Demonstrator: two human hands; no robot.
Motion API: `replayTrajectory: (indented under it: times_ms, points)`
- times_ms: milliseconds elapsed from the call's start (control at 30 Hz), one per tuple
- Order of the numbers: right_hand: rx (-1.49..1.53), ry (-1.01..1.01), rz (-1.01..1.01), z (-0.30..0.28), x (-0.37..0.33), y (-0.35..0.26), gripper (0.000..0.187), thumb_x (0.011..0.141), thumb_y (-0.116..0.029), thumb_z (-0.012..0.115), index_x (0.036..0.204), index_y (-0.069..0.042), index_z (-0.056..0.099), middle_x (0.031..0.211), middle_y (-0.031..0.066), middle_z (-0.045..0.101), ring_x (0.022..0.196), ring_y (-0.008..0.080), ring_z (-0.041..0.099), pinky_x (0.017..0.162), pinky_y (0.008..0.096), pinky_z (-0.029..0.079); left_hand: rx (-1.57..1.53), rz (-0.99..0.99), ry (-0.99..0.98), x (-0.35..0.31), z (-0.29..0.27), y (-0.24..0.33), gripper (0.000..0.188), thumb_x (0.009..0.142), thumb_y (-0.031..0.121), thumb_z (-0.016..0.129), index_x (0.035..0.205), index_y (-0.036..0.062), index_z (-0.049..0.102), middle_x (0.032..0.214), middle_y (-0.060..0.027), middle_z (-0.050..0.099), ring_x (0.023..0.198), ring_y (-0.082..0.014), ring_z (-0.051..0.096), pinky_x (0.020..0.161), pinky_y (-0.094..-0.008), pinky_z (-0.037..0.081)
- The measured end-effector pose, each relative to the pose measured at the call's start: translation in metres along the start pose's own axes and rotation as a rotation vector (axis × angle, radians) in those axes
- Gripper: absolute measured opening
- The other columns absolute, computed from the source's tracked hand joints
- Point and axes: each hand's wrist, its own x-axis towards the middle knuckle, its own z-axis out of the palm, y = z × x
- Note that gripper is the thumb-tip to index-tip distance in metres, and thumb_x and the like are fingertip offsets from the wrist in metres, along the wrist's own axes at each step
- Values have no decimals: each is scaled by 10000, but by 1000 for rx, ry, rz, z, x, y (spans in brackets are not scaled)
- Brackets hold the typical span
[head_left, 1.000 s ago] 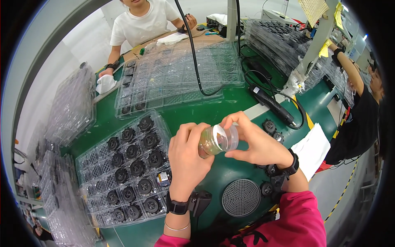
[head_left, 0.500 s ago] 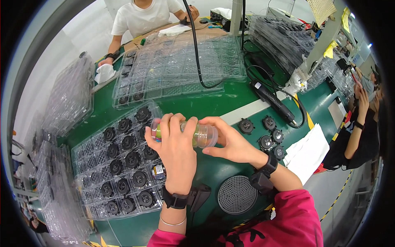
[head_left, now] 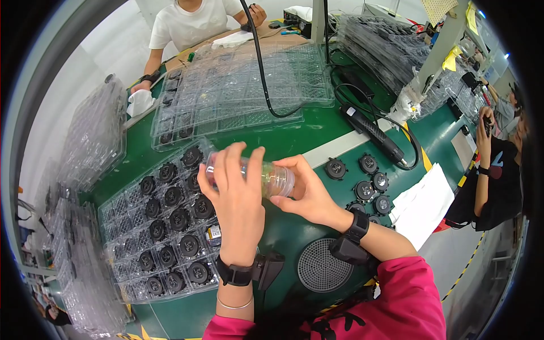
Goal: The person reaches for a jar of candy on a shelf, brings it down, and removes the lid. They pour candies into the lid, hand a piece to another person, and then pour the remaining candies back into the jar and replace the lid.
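Note:
A clear plastic jar (head_left: 276, 180) with small coloured bits inside lies sideways between my two hands, above the green bench. My left hand (head_left: 241, 207) is curled over its left part, with the fingers somewhat spread along the top. The jar's right end sits between the thumb and fingers of my right hand (head_left: 314, 198). Below and left of them, a clear compartment tray (head_left: 122, 252) holds rows of round black parts (head_left: 179, 219). One cell has a small item with a yellow and white label (head_left: 213, 233).
Several loose black parts (head_left: 364, 190) lie right of my hands, beside white paper (head_left: 424, 204). A black power screwdriver (head_left: 371, 133) with a cable lies behind them. A round grey grille (head_left: 324, 265) is near me. Stacked trays (head_left: 85, 141) stand left; a person (head_left: 192, 25) sits opposite.
The fingers of my left hand have lifted and spread a little on the jar. My right hand has shifted slightly left with the jar's end. The view has moved a little.

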Motion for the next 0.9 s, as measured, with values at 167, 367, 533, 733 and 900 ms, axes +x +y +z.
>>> replayTrajectory:
  times_ms: [167,367,533,733,900]
  points:
    - [-23,22,-41,-2,1,-2,612,742,132,649,1256,-49,370,1233,100,455,1175,182,477,943,338,452,-102,-110,156,1,2,2,611,668,-94,617,1242,69,484,1286,-158,383,1251,-329,361,1031,-455,298]
    - [-278,59,-30,2,1,-24,596,754,98,657,1276,-43,409,1222,92,456,1104,170,519,907,326,475,-499,-333,124,-3,11,-5,700,666,-36,719,1282,34,394,1303,-220,336,1159,-365,429,968,-412,398]
    - [-797,24,-38,2,-2,-73,631,741,36,691,1316,-44,443,1179,114,480,1056,195,547,840,315,497,-574,-397,-89,-7,11,-2,716,649,6,768,1256,20,390,1275,-217,375,1082,-330,505,865,-367,479]
    - [-1002,-84,-229,4,-1,-110,677,730,-39,714,1348,-49,437,1188,153,490,1045,284,543,851,347,471,-1213,-539,-515,-8,16,-4,712,623,68,818,1211,-2,422,1142,-182,500,1012,-252,562,808,-337,498]
    - [-1104,-187,-430,7,-3,-112,684,737,-97,715,1357,-49,432,1226,173,482,1070,339,514,892,374,440,-1269,-506,-311,-7,20,-8,677,639,109,831,1177,-23,442,1028,-135,555,949,-183,572,790,-306,494]
